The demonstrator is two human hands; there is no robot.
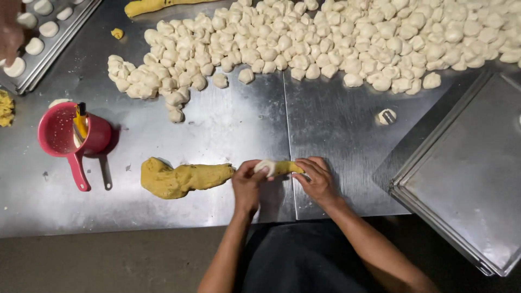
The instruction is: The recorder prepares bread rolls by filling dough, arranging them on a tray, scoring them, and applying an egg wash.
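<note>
L hand (247,183): fingers pinched on the small dough piece (278,167), thumb on top of its white end
R hand (320,182): fingers curled narrow round the yellow end of the same piece, palm down near the bench (228,125)
dough piece: white outside w/ yellow filling showing, held between both hands just above bench, at the front edge near the sheet seam
yellow mass (182,178): big lump of yellow paste lying on bench, its R tip touching or just beside L hand, can't tell which
white balls (325,40): large heap of small white dough portions across the back of bench, well apart from hands
single ball (386,116): lone piece w/ dark marks on top, between heap and empty tray (472,179) at R
red cup (73,135): red handled strainer-type cup w/ yellow tool inside, L of yellow mass, apart from it
far tray (46,46): top-L, rows of shaped white pieces; another person's hand (10,32) over it, not the wearer's
step (judgement): looks like wrapping/closing white dough round yellow filling, mid-way, filling not yet enclosed
next move (judgement): needs both hands pinching the white skin over the exposed yellow end, light pressure so filling doesn't squeeze out
</note>
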